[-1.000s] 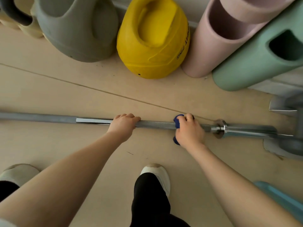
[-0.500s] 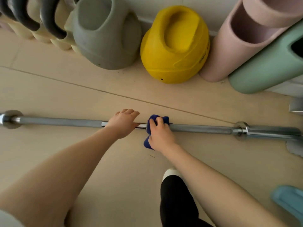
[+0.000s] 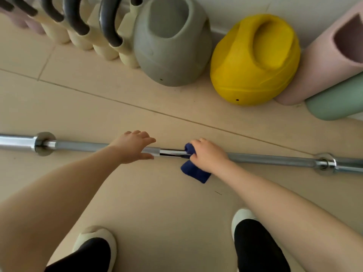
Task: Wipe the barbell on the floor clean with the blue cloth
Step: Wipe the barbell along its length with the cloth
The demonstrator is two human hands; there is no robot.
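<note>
Barbell lies on the floor, running left to right across the middle of the view, both collars in sight. Right hand curls round the shaft near its centre with the blue cloth wrapped under the palm; a loose tail of cloth hangs on the near side and touches the floor. Left hand rests on the shaft just left of the cloth, fingers fairly straight and spread, more a steadying press than a grip. A short shiny stretch of bar shows between the two hands.

Risks, as a guess: the left hand only lies on top, so the bar could roll toward the far wall and its kettlebells if the wiping push goes sideways. The hanging tail could drag floor grit back onto the metal, or bunch up so bare fingers rub the steel instead of cloth. The hands are close together, so a stroke to the left would bump the left fingers. The left half of the shaft looks not yet covered and could get skipped.

Against the frame half a second back: the cloth hand sat nearly touching the left hand, and now it is a little further right, with bare shaft open between them. The view has swung left, bringing both shoes and more of the left collar into sight.
</note>
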